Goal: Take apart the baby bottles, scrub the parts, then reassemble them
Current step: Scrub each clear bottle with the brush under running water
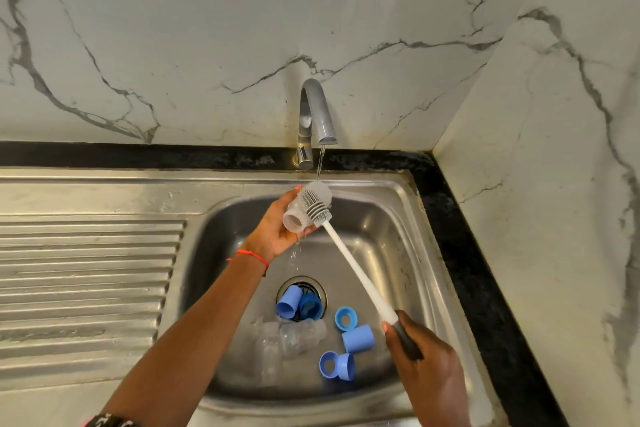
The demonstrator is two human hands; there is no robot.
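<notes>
Head view: ribbed grey brush (314, 206) against translucent bottle (304, 210).

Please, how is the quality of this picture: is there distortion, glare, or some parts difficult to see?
Head view: wide-angle bending curves the sink rim and the counter edge; soft glare lies on the steel basin and the tap; the clear bottle parts on the basin floor are hard to separate; the bottle in the left hand and the brush look sharp.

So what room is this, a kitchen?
Probably a kitchen. There is a steel sink with a ridged draining board, a tap running water, and marble-look walls. Baby bottle parts lie in the sink.
</notes>
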